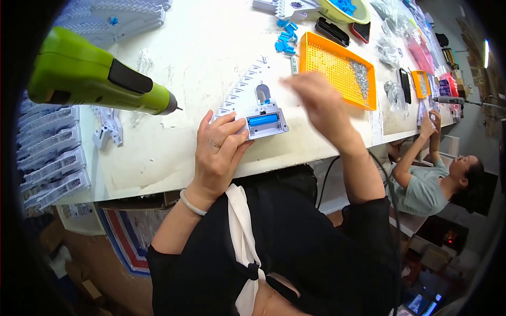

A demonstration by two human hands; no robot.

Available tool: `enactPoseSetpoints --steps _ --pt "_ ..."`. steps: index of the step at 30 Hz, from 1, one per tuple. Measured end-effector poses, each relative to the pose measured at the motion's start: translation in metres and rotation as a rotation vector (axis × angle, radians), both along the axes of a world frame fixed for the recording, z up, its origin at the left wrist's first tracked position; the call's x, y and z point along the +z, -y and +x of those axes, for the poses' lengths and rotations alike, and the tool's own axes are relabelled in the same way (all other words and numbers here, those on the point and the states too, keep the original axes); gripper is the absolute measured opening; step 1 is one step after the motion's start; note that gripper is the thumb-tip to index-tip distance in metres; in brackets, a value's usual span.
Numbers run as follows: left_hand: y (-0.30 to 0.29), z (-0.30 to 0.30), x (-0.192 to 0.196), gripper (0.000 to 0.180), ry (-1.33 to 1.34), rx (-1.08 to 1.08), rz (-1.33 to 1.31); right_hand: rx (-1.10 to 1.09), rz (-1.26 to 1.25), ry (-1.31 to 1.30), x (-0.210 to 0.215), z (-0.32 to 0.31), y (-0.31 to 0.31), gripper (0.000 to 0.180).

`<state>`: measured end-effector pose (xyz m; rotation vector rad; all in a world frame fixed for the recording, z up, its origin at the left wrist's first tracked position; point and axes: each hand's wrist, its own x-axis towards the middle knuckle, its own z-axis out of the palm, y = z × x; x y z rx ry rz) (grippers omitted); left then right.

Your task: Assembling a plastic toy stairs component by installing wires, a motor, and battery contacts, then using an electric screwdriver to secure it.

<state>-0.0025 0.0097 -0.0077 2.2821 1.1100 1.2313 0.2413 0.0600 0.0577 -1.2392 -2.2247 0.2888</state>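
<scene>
While your left hand clamps the white housing, its toothed strip runs away toward the orange tray; your blurred right hand seems half-open.

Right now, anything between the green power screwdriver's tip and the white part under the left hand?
Head view: only bare white tabletop between the green power screwdriver tip and the white plastic part held by the left hand.

Glossy plastic part; matt, scuffed white table

A green power screwdriver, an orange tray of screws, loose blue clips
</scene>
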Motion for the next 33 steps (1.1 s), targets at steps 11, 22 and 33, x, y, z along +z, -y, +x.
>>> enactPoseSetpoints --steps 11,22,33 --pt "-0.001 0.002 0.002 0.036 -0.025 -0.021 0.002 -0.314 0.169 0.736 -0.037 -0.003 -0.051 0.019" --pt "-0.005 -0.004 0.016 0.025 -0.307 -0.067 0.112 -0.118 0.235 0.283 -0.039 0.002 -0.003 0.035" --pt "-0.006 -0.003 0.015 0.021 -0.356 -0.081 0.111 -0.125 -0.557 -0.822 -0.029 0.014 0.029 0.039"
